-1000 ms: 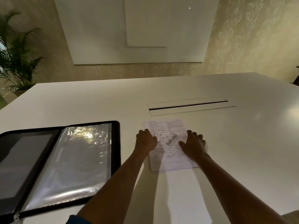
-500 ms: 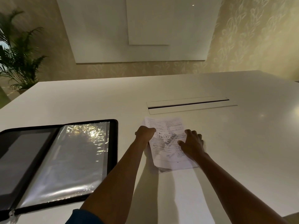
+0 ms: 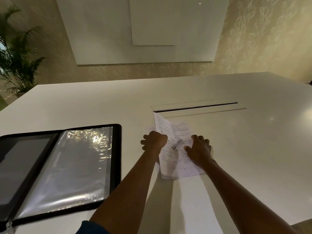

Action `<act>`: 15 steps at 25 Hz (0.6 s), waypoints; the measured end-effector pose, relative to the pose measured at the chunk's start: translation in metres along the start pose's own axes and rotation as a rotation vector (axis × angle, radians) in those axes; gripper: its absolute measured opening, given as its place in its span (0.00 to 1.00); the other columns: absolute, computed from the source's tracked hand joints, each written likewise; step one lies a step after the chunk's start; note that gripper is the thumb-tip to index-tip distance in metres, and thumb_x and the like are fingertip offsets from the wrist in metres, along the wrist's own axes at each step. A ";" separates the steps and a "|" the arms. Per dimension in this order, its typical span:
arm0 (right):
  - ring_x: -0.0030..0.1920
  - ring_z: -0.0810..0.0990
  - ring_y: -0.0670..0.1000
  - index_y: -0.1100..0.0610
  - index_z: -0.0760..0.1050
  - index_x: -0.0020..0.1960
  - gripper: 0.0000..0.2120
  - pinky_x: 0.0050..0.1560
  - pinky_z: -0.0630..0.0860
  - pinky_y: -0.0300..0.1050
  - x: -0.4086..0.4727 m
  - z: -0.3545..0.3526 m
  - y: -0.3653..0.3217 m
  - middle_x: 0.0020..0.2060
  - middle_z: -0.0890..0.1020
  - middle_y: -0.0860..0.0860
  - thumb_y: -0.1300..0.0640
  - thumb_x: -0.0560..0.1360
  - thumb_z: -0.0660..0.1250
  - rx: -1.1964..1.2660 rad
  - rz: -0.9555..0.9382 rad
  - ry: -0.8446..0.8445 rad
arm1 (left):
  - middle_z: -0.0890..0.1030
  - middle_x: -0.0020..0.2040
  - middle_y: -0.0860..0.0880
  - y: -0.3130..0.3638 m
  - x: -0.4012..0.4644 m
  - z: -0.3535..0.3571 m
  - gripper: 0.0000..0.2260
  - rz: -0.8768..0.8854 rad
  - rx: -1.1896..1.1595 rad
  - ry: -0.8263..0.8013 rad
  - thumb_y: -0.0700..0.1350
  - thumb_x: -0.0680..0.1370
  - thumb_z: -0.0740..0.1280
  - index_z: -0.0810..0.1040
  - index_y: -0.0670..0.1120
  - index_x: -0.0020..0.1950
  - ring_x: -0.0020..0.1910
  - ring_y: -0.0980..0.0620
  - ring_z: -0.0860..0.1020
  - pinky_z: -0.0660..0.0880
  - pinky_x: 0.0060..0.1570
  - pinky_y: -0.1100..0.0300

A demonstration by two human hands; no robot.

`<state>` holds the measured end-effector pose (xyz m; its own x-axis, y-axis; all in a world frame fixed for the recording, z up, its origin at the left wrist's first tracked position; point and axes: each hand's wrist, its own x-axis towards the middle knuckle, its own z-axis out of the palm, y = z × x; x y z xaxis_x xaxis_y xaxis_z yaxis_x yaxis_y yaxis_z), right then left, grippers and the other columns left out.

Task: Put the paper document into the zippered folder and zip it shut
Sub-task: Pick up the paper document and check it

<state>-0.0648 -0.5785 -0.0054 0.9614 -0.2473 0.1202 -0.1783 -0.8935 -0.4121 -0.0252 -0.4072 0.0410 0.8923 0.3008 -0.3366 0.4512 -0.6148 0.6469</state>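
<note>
Item: zippered folder (image 3: 116,166), black fabric rim, lay open flat at near left on the table (image 3: 84,102), its crinkled clear sleeve glossy and its zip pull at the near corner, nothing yet filed in it. Item: paper document (image 3: 175,146), thin printed sheets; since a second before, my left hand (image 3: 154,140) had curled round the left edge and peeled it up into a curve, while my right hand (image 3: 199,149) pressed flat, fingers spread, on the right half. Pickup begun; beyond it, a long slot (image 3: 195,107).
</note>
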 end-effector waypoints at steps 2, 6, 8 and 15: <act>0.63 0.69 0.61 0.57 0.67 0.69 0.28 0.60 0.69 0.56 0.000 0.000 -0.001 0.64 0.74 0.57 0.46 0.74 0.67 -0.002 0.003 0.000 | 0.66 0.66 0.41 0.010 -0.005 0.004 0.23 -0.016 -0.062 0.003 0.51 0.73 0.69 0.71 0.43 0.65 0.63 0.41 0.69 0.71 0.57 0.51; 0.63 0.69 0.61 0.57 0.67 0.69 0.28 0.59 0.69 0.56 0.000 0.000 -0.001 0.63 0.74 0.57 0.46 0.74 0.67 0.004 0.007 0.003 | 0.61 0.66 0.39 0.010 -0.007 0.001 0.28 -0.107 -0.342 -0.060 0.45 0.72 0.70 0.61 0.41 0.66 0.62 0.40 0.71 0.77 0.52 0.51; 0.63 0.69 0.61 0.57 0.67 0.69 0.28 0.59 0.68 0.56 0.000 0.000 -0.001 0.63 0.74 0.57 0.46 0.73 0.67 0.008 0.006 0.000 | 0.66 0.63 0.39 0.004 -0.005 -0.002 0.29 -0.146 -0.491 -0.069 0.43 0.72 0.71 0.60 0.41 0.66 0.59 0.41 0.73 0.77 0.51 0.51; 0.63 0.69 0.60 0.56 0.66 0.69 0.29 0.59 0.68 0.56 0.001 0.001 -0.001 0.63 0.74 0.57 0.46 0.72 0.68 0.005 0.016 -0.011 | 0.83 0.52 0.39 -0.023 0.013 -0.003 0.13 -0.007 -0.701 -0.259 0.34 0.74 0.71 0.79 0.35 0.58 0.49 0.40 0.82 0.79 0.56 0.46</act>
<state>-0.0636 -0.5776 -0.0055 0.9608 -0.2573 0.1032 -0.1929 -0.8877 -0.4180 -0.0239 -0.3870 0.0237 0.8970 0.0689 -0.4367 0.4362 0.0218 0.8996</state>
